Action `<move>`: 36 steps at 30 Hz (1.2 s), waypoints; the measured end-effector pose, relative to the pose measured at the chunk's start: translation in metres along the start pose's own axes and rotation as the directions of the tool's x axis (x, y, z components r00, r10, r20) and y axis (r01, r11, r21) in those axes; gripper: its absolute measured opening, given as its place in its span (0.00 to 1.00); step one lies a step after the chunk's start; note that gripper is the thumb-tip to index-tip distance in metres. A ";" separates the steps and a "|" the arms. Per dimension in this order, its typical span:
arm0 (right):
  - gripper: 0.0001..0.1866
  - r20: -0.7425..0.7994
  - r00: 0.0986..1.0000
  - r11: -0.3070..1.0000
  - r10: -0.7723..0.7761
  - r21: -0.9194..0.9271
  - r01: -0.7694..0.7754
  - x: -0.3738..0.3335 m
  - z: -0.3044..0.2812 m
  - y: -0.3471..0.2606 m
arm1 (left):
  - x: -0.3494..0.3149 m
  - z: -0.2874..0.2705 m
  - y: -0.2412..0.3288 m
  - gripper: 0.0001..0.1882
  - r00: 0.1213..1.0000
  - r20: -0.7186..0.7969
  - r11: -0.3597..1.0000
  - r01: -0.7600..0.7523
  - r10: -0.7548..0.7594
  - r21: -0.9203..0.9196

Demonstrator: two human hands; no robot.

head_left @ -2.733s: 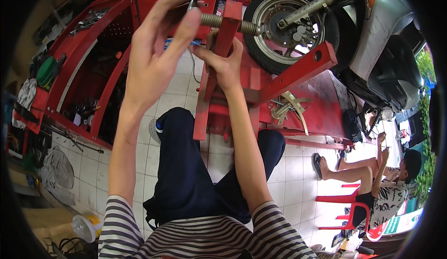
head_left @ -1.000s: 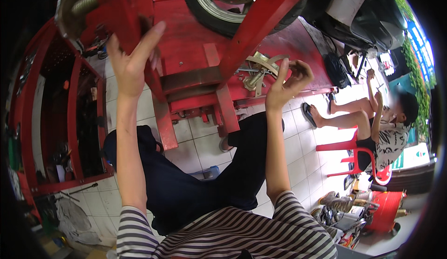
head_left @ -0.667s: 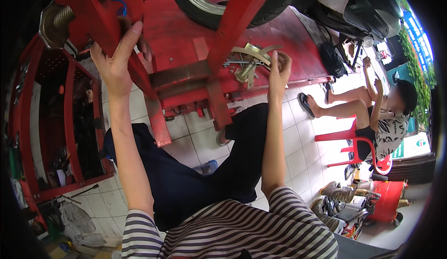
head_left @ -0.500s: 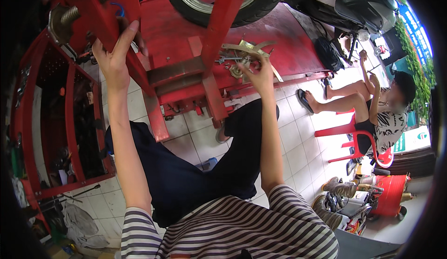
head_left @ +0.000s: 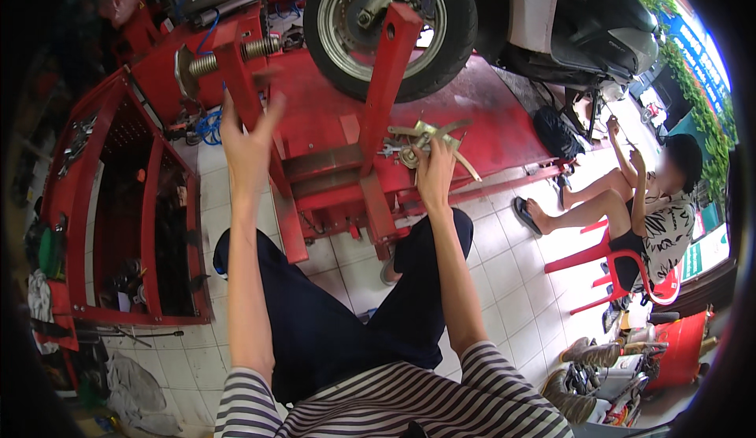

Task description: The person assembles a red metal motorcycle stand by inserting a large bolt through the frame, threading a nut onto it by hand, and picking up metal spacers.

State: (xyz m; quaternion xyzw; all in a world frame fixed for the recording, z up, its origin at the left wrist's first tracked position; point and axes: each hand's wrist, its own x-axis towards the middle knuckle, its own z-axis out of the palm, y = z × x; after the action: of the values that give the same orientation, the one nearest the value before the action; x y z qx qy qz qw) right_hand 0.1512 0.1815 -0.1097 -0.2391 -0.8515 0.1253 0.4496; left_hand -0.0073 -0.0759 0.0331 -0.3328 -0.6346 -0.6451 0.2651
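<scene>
My left hand (head_left: 249,151) is raised beside a red steel post (head_left: 238,76) of the lift's wheel clamp. Its fingers and thumb are spread, the thumb blurred, and I see nothing held in it. A thick threaded screw (head_left: 240,55) passes through that post. My right hand (head_left: 435,172) is at a brass-coloured metal part (head_left: 450,139) with curved strips, lying on the red lift platform (head_left: 496,111). The fingers of that hand are bent together on the part's near edge. Small bolts or tools (head_left: 389,149) lie beside it.
A motorbike's front wheel (head_left: 457,48) stands on the platform behind a second red post (head_left: 387,84). On the left is a red open-framed cabinet (head_left: 150,233). A person sits on a red plastic chair (head_left: 579,261) at the right. Shoes (head_left: 591,355) and a red drum (head_left: 681,343) are lower right.
The view has shifted, so the platform and wheel sit lower. My right hand has closed from spread fingers onto the brass-coloured part. The left hand stays beside the post, fingers spread.
</scene>
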 end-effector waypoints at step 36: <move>0.15 0.496 0.685 0.817 -0.533 0.513 0.264 0.235 -0.154 -0.103 | 0.008 0.151 0.022 0.10 0.915 0.383 0.801 0.324 -0.129 -0.504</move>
State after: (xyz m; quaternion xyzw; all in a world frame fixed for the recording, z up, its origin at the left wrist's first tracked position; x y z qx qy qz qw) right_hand 0.1345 0.2156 0.1872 0.1090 -0.9370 0.2652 0.1995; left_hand 0.0190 0.0737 0.0492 -0.4189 -0.4894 -0.7641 -0.0338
